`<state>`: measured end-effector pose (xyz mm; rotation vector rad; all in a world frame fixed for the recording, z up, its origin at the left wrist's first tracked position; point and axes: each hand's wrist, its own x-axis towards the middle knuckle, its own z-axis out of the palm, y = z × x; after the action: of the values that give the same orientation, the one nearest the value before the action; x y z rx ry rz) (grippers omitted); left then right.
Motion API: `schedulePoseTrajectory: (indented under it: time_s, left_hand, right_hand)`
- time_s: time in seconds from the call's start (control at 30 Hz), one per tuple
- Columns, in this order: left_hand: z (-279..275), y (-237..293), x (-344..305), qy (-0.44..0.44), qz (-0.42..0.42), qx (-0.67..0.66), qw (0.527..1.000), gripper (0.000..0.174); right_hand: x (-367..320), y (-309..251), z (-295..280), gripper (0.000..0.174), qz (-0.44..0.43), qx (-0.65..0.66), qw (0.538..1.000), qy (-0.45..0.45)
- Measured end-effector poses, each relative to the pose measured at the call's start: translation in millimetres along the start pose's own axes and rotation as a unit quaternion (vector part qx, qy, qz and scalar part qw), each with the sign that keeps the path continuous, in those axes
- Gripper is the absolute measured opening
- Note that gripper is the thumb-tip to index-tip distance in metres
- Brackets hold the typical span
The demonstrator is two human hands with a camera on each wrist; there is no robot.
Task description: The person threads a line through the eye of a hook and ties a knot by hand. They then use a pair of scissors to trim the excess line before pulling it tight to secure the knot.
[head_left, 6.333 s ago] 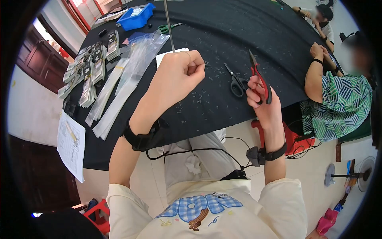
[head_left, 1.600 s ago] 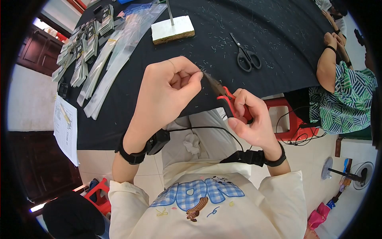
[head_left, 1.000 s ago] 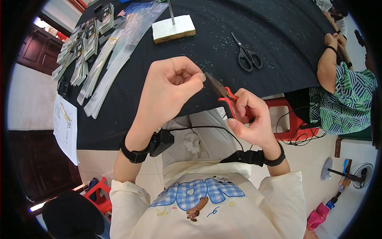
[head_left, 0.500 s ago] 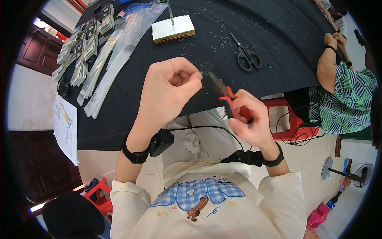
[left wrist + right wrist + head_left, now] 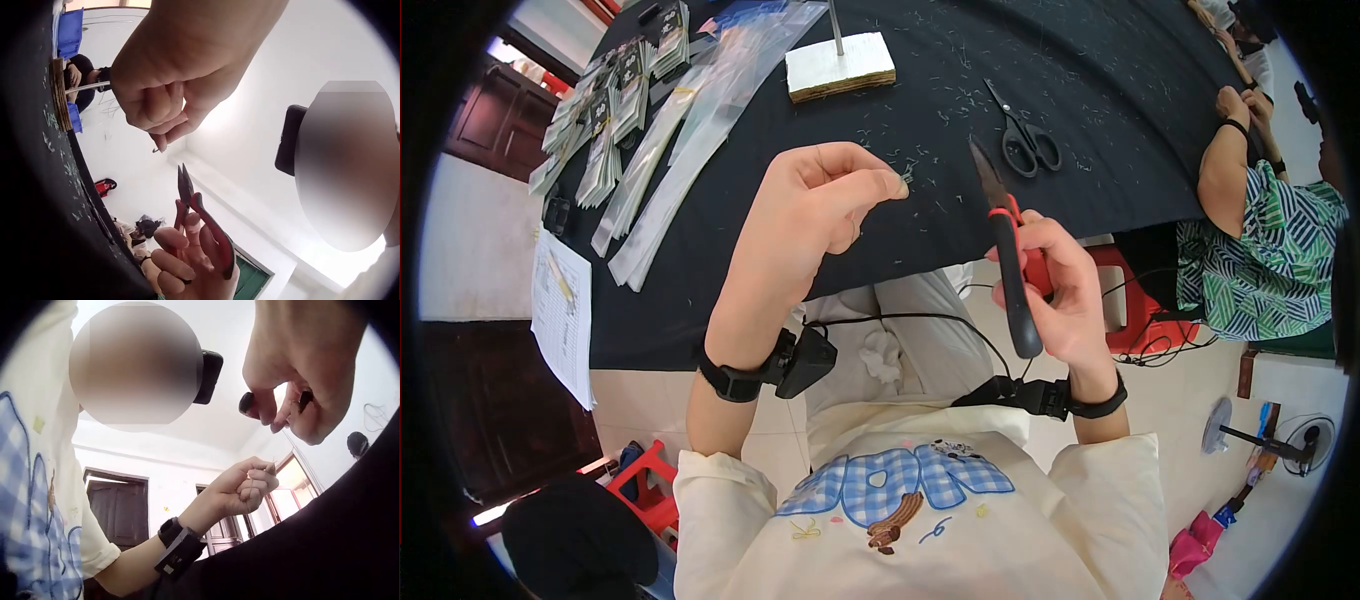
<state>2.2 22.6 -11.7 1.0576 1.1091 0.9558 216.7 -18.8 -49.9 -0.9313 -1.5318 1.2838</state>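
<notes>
One pair of pliers (image 5: 1007, 245), gripped in the curled right hand (image 5: 1068, 290) above the table (image 5: 1100, 90) near its near edge, has been drawn right, clear of the left hand (image 5: 812, 205), where a tiny piece (image 5: 155, 150) is pinched, so work on it seems paused.

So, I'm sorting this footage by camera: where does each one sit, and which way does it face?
Head: worn on the head, facing forward and down at the black table; left hand, right hand and shirt show.
Left wrist: on that wrist, facing past the left hand to the pliers; right hand shows too.
Right wrist: on that wrist, facing past the right hand to the left hand and a dark door; shirt shows too.
Shared: both wrist views show both hands; head and left wrist both show the pliers.
</notes>
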Motion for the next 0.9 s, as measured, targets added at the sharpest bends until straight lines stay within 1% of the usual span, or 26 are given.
schedulePoseTrajectory:
  time_s: [0.03, 0.13, 0.17, 0.2, 0.27, 0.3, 0.5, 0.63, 0.7, 0.9]
  left_hand:
    - [-0.4, -0.6, 0.7, 0.000, 0.000, 0.000, 1.000, 0.008]
    - [-0.1, -1.7, 1.0, -0.012, -0.010, -0.026, 1.000, 0.009]
    - [1.7, -1.2, 0.3, -0.003, -0.004, -0.014, 1.000, 0.008]
    - [3.2, -0.9, -0.2, 0.006, 0.003, -0.003, 1.000, 0.008]
    - [4.8, -0.7, -1.4, 0.013, 0.016, 0.018, 1.000, 0.008]
    - [5.4, -0.8, -2.1, 0.019, 0.028, 0.039, 0.999, 0.008]
    - [7.3, -2.3, -2.6, 0.027, 0.064, 0.085, 0.994, 0.008]
    - [7.2, -3.5, -2.4, 0.025, 0.072, 0.085, 0.993, 0.008]
    - [7.3, -4.0, -1.9, 0.032, 0.076, 0.095, 0.992, 0.008]
    - [7.4, -3.8, -2.3, 0.029, 0.076, 0.094, 0.992, 0.007]
  right_hand:
    - [0.5, 5.8, -1.6, 0.017, -0.033, -0.017, 0.999, -0.015]
    - [-0.3, 4.5, -0.8, 0.019, -0.035, -0.015, 0.999, -0.032]
    - [-0.5, 4.5, 0.4, 0.024, -0.024, -0.003, 0.999, -0.038]
    - [-0.5, 3.7, 2.3, 0.024, -0.024, -0.002, 0.999, -0.038]
    - [-0.5, 1.3, 6.5, 0.027, -0.037, -0.032, 0.997, -0.064]
    - [-1.6, 2.2, 8.3, 0.033, -0.020, -0.027, 0.998, -0.061]
    - [0.0, -1.0, 11.1, 0.043, -0.009, -0.049, 0.997, -0.066]
    - [-0.2, -1.5, 10.5, 0.044, 0.000, -0.052, 0.996, -0.076]
    - [-0.4, 0.4, 11.5, 0.045, -0.008, -0.019, 0.998, -0.066]
    - [-0.8, 0.1, 12.2, 0.046, -0.002, -0.037, 0.997, -0.070]
